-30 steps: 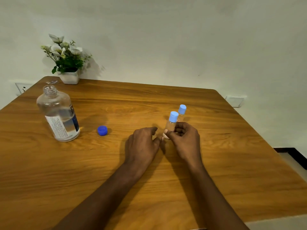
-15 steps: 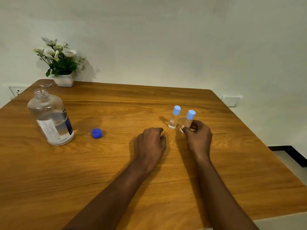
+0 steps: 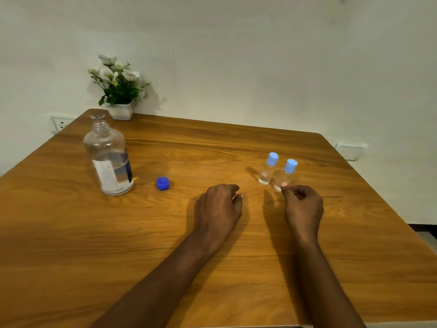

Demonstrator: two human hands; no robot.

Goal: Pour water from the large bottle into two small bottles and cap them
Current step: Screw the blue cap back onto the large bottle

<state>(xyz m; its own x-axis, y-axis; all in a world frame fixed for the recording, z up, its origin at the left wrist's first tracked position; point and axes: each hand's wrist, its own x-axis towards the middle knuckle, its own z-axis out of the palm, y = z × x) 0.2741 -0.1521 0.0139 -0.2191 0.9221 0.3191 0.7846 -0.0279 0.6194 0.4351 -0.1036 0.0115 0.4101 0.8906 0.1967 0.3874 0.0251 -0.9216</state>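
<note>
Head view: both small bottles (image 3: 267, 171) stand capped on the tabletop (image 3: 212, 147), pouring looks done; right hand (image 3: 303, 207) curls its fingers (image 3: 300, 191) at the nearer small bottle (image 3: 286, 174), gripping or just touching I cannot tell; left hand (image 3: 218, 207) rests loose, empty; likely next, blue cap (image 3: 162, 183) onto the open large bottle (image 3: 108, 159).

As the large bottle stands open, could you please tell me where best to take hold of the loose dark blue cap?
I would pinch the dark blue cap by its round side wall, coming down from above: it is short and lies flat on the table. The left hand is nearer.
</note>
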